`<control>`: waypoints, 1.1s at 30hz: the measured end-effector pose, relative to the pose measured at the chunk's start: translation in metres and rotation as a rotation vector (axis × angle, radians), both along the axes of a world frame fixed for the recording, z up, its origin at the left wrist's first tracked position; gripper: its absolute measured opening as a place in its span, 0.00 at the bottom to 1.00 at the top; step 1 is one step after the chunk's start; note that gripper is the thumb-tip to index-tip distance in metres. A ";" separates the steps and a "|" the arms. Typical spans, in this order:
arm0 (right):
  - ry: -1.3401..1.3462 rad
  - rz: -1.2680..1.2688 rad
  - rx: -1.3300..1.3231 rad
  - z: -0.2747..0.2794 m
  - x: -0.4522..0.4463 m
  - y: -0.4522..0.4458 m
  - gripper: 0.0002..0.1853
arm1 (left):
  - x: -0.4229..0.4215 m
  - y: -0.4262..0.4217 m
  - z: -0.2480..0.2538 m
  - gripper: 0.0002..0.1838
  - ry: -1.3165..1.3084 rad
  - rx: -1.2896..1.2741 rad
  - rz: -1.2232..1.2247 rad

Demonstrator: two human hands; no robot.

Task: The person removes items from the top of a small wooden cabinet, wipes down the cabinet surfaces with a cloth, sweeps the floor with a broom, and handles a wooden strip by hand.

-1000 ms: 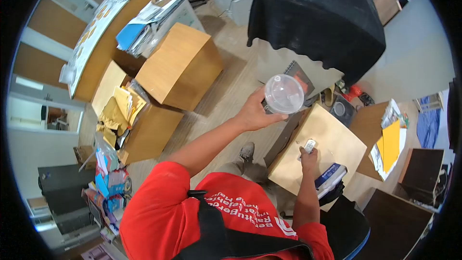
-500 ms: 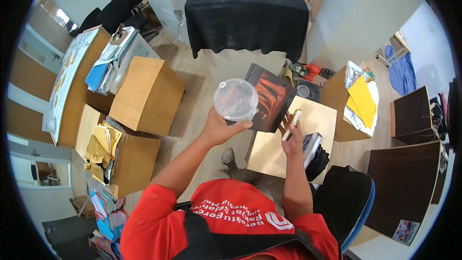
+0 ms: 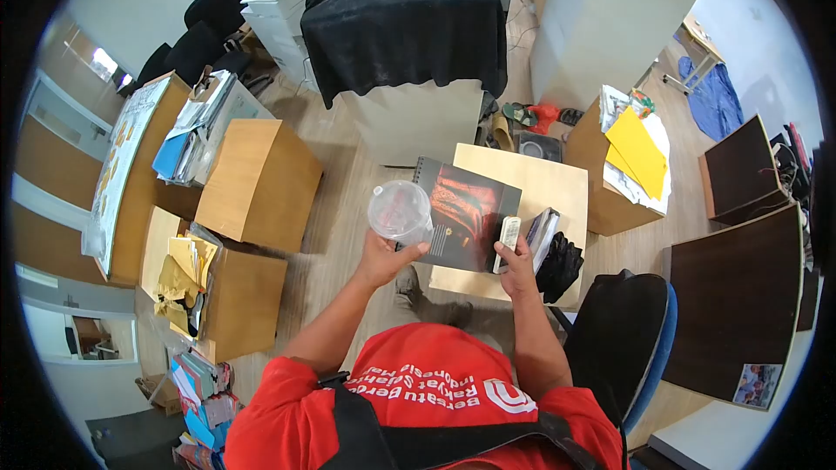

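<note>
My left hand [image 3: 383, 259] is closed round a clear round plastic container with a lid [image 3: 400, 211]; its thumb lies at the lower left edge of a notebook. This dark spiral-bound notebook [image 3: 466, 213] has an orange-red picture on its cover and is held up between my hands, over the edge of the small wooden table. My right hand [image 3: 516, 268] grips a small pale oblong object [image 3: 508, 242] against the notebook's right side. The fingers behind the notebook are hidden, and the oblong object's kind is unclear.
Under my right arm, the light wooden table [image 3: 553, 183] bears a stack of books [image 3: 543, 239] and a black plastic bag [image 3: 560, 268]. A black chair [image 3: 614, 339] stands at right. Wooden cabinets [image 3: 252, 183] with papers line the left. A black-draped object [image 3: 405, 17] stands ahead.
The container and notebook have come lower and nearer to my body. The notebook now faces up more fully, and the pale object has turned more upright against it. The view has shifted slightly.
</note>
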State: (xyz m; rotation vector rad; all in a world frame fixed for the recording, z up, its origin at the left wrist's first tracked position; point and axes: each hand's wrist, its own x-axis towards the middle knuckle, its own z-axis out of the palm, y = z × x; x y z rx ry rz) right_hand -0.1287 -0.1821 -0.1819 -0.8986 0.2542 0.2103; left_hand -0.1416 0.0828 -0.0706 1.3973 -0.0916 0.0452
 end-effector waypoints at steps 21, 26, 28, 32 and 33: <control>0.060 -0.074 -0.208 -0.016 -0.015 0.013 0.16 | -0.011 0.007 -0.037 0.38 0.122 0.035 -0.040; 0.102 -0.064 -0.088 0.000 -0.009 0.015 0.15 | -0.004 0.013 -0.020 0.38 0.159 0.018 -0.061; 0.098 -0.015 -0.057 -0.013 -0.007 0.013 0.16 | -0.001 0.013 -0.018 0.37 0.156 -0.015 -0.035; 0.121 0.108 0.075 -0.016 -0.006 0.011 0.22 | 0.005 0.022 -0.024 0.39 0.133 -0.050 -0.010; 0.134 0.174 0.156 -0.010 -0.007 0.012 0.24 | 0.006 0.024 -0.023 0.42 0.162 -0.018 -0.020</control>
